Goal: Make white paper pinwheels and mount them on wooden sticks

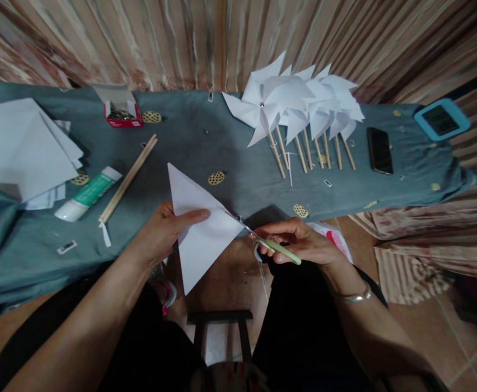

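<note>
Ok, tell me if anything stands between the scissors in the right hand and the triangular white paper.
Nothing visible: the green-handled scissors in the right hand meet the triangular white paper at its right side. Farther in, the thumb of the left hand lies on the paper, left of the scissors' tips.

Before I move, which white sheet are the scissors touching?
The triangular sheet in the left hand; the scissors in the right hand meet its right-hand edge. The other sheets lie in a loose pile at the picture's left.
</note>
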`<state>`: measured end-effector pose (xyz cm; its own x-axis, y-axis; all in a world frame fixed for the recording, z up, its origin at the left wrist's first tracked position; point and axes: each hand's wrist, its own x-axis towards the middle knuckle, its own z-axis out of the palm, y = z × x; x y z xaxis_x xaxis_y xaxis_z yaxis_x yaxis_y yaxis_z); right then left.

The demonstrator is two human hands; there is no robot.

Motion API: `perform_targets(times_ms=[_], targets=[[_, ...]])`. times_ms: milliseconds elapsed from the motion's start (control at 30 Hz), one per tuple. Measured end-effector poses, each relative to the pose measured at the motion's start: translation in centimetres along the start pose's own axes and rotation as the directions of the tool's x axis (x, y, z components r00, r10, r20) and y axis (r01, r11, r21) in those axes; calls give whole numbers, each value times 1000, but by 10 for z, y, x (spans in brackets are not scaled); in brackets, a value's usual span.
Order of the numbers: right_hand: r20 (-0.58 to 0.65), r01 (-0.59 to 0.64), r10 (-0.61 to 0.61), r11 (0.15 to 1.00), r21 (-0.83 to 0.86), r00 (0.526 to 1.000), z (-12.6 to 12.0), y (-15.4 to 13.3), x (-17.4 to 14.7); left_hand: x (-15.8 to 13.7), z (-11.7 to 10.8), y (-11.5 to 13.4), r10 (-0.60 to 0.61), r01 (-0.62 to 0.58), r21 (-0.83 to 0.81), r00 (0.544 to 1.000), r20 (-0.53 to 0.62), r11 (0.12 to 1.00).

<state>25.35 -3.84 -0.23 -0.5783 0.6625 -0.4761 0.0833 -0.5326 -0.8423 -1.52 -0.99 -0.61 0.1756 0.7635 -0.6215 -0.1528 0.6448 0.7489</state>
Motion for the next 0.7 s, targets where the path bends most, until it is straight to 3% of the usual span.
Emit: perform_targets(times_ms=[267, 467, 700], targets=[[-4, 11, -12, 1000, -16, 1000, -1, 5, 2, -1, 1, 2, -11, 10, -24, 1000, -14, 1000], [-79, 26, -22, 998, 56, 997, 4, 4, 4, 0, 0, 0, 12, -12, -31, 1000, 8, 999], [-47, 59, -57, 997, 57, 997, 7, 8, 7, -2, 5, -6, -9, 10, -33, 999, 50, 999]])
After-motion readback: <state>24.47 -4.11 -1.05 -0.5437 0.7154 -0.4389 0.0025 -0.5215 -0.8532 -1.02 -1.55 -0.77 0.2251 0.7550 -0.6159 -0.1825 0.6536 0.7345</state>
